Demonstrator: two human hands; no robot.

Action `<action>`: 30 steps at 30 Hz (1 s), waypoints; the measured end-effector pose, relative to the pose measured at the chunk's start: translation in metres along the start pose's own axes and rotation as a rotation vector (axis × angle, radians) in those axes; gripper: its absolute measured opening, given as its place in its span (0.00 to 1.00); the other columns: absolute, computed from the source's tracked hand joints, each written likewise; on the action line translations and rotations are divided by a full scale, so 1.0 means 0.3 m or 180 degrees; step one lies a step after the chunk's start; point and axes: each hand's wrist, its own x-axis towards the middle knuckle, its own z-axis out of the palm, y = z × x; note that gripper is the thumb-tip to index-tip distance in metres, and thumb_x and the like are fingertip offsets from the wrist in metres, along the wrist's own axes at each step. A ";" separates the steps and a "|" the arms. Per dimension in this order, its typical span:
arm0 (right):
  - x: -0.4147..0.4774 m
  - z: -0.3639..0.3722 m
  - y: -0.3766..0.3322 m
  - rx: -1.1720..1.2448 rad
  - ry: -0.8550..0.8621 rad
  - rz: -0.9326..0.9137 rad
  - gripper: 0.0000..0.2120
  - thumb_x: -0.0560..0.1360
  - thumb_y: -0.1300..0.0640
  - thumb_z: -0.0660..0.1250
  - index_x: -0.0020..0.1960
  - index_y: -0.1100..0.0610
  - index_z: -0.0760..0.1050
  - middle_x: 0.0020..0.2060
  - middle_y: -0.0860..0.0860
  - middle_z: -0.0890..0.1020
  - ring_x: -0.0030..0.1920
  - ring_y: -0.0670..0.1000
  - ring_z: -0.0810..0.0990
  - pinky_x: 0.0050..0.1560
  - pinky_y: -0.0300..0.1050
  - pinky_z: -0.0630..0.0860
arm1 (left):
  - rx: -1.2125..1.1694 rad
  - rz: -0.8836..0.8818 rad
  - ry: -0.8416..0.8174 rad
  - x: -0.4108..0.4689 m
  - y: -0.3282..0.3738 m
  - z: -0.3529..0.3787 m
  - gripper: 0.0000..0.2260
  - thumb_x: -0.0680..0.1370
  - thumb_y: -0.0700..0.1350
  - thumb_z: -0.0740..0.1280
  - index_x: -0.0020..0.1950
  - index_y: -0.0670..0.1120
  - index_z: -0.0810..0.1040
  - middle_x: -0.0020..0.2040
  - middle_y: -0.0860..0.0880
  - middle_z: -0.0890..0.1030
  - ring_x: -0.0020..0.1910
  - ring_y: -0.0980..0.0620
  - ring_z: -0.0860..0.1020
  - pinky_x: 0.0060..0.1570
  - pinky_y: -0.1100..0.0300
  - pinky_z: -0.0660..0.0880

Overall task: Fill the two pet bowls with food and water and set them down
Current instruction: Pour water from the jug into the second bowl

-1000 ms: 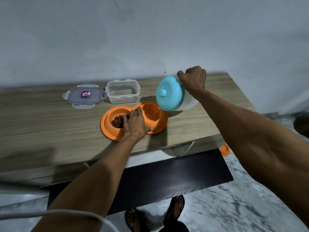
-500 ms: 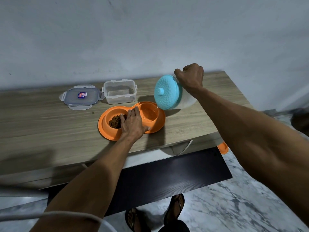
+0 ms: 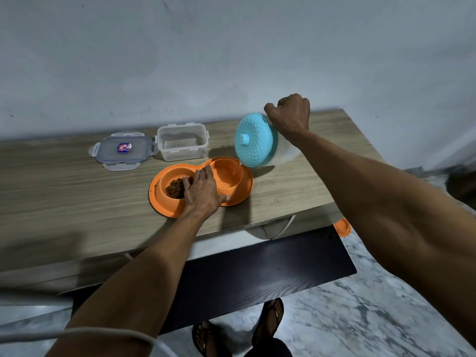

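Note:
An orange double pet bowl (image 3: pixel 246 188) lies on the wooden table (image 3: pixel 64 197). Its left cup holds brown kibble (image 3: pixel 176 188); its right cup (image 3: pixel 228 176) has water in it. My left hand (image 3: pixel 203 190) rests flat on the bridge between the two cups, fingers spread, pressing it down. My right hand (image 3: pixel 289 114) is closed on the handle of a clear water jug with a turquoise lid (image 3: pixel 253 140). The jug is tipped steeply to the left, and a thin stream of water runs from its spout into the right cup.
A clear plastic food box (image 3: pixel 183 143) stands open behind the bowl, its grey lid (image 3: pixel 123 152) lying flat to its left. A dark shelf (image 3: pixel 257 274) juts out below the table edge. A small orange object (image 3: pixel 342 226) lies on the marble floor. My sandalled feet are at the bottom.
The jug has tipped further over and water now runs into the right cup. My left hand has stayed on the bowl.

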 end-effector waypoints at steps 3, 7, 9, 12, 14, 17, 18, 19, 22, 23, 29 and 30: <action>0.004 0.005 0.000 0.0000 -0.0008 0.0002 0.19 0.68 0.52 0.64 0.23 0.58 0.64 0.20 0.52 0.63 0.26 0.50 0.62 0.35 0.43 0.66 | -0.0002 -0.0002 0.0007 0.000 0.001 -0.001 0.49 0.72 0.59 0.72 0.79 0.41 0.46 0.79 0.41 0.57 0.79 0.44 0.53 0.75 0.39 0.48; 0.007 0.005 -0.006 0.0002 0.0019 0.0005 0.18 0.67 0.53 0.64 0.23 0.58 0.63 0.20 0.52 0.63 0.26 0.51 0.62 0.35 0.43 0.66 | -0.0014 -0.0021 -0.0029 -0.002 0.004 -0.005 0.48 0.72 0.59 0.72 0.80 0.41 0.46 0.79 0.42 0.56 0.79 0.44 0.52 0.75 0.39 0.47; 0.007 0.003 -0.010 -0.0002 0.0008 -0.0015 0.20 0.69 0.54 0.64 0.22 0.58 0.62 0.19 0.51 0.62 0.25 0.50 0.60 0.33 0.42 0.64 | -0.0019 -0.0028 -0.0032 -0.002 0.004 -0.007 0.48 0.72 0.58 0.72 0.80 0.41 0.46 0.79 0.42 0.56 0.79 0.44 0.52 0.75 0.39 0.47; 0.006 0.002 -0.014 -0.0024 0.0015 -0.0029 0.20 0.69 0.54 0.64 0.22 0.58 0.63 0.19 0.51 0.62 0.24 0.49 0.60 0.33 0.40 0.63 | -0.0007 -0.0024 -0.0035 -0.002 0.003 -0.006 0.48 0.72 0.58 0.72 0.80 0.41 0.46 0.79 0.42 0.56 0.79 0.44 0.52 0.75 0.39 0.47; 0.007 0.006 -0.014 -0.0015 0.0003 -0.0023 0.19 0.69 0.54 0.64 0.22 0.58 0.64 0.19 0.50 0.63 0.24 0.48 0.61 0.35 0.41 0.65 | 0.0010 -0.0017 -0.0010 -0.003 0.002 -0.005 0.48 0.72 0.58 0.72 0.80 0.41 0.47 0.79 0.42 0.57 0.79 0.44 0.52 0.75 0.39 0.48; 0.008 0.010 -0.015 0.0018 0.0000 -0.0025 0.19 0.69 0.54 0.64 0.22 0.58 0.64 0.19 0.51 0.64 0.25 0.49 0.62 0.35 0.42 0.66 | -0.0002 -0.0014 0.0001 -0.003 0.003 -0.005 0.48 0.73 0.58 0.72 0.80 0.41 0.47 0.79 0.42 0.57 0.79 0.44 0.52 0.75 0.39 0.48; 0.007 0.009 -0.017 0.0029 -0.0004 -0.0028 0.19 0.69 0.54 0.64 0.22 0.58 0.63 0.19 0.51 0.63 0.25 0.49 0.61 0.35 0.41 0.66 | -0.0004 -0.0013 0.0005 -0.002 0.003 -0.005 0.48 0.73 0.58 0.72 0.80 0.41 0.47 0.79 0.42 0.57 0.79 0.44 0.53 0.75 0.39 0.48; 0.007 0.009 -0.018 0.0027 -0.0009 -0.0038 0.20 0.69 0.54 0.64 0.22 0.58 0.63 0.19 0.51 0.63 0.25 0.49 0.61 0.34 0.40 0.64 | -0.0004 -0.0013 0.0007 -0.002 0.004 -0.005 0.48 0.73 0.58 0.72 0.80 0.41 0.47 0.79 0.42 0.57 0.79 0.44 0.53 0.75 0.39 0.48; 0.003 0.007 -0.025 -0.0002 -0.0023 -0.0068 0.21 0.69 0.55 0.64 0.22 0.57 0.60 0.19 0.51 0.61 0.24 0.49 0.58 0.32 0.41 0.61 | -0.0015 -0.0014 -0.0005 -0.001 0.004 -0.003 0.47 0.73 0.58 0.72 0.80 0.41 0.47 0.79 0.42 0.57 0.79 0.44 0.52 0.75 0.39 0.48; 0.002 0.008 -0.026 -0.0007 -0.0017 -0.0070 0.21 0.69 0.55 0.64 0.22 0.57 0.60 0.19 0.51 0.61 0.24 0.49 0.58 0.33 0.41 0.61 | -0.0021 -0.0010 -0.0007 0.000 0.003 -0.002 0.47 0.73 0.58 0.72 0.80 0.41 0.47 0.79 0.42 0.57 0.79 0.44 0.52 0.75 0.39 0.47; 0.000 0.013 -0.028 -0.0015 -0.0040 -0.0063 0.21 0.69 0.54 0.64 0.22 0.57 0.61 0.19 0.51 0.61 0.24 0.49 0.58 0.33 0.41 0.62 | -0.0013 0.0004 -0.0015 0.004 -0.003 0.000 0.48 0.73 0.58 0.71 0.80 0.41 0.47 0.79 0.42 0.56 0.79 0.44 0.52 0.75 0.38 0.47; -0.001 0.012 -0.029 -0.0010 -0.0049 -0.0062 0.21 0.69 0.55 0.64 0.22 0.57 0.61 0.19 0.51 0.61 0.24 0.49 0.58 0.32 0.41 0.62 | -0.0013 0.0005 -0.0011 0.004 -0.002 0.000 0.48 0.73 0.58 0.72 0.80 0.41 0.47 0.79 0.42 0.57 0.79 0.44 0.52 0.75 0.38 0.48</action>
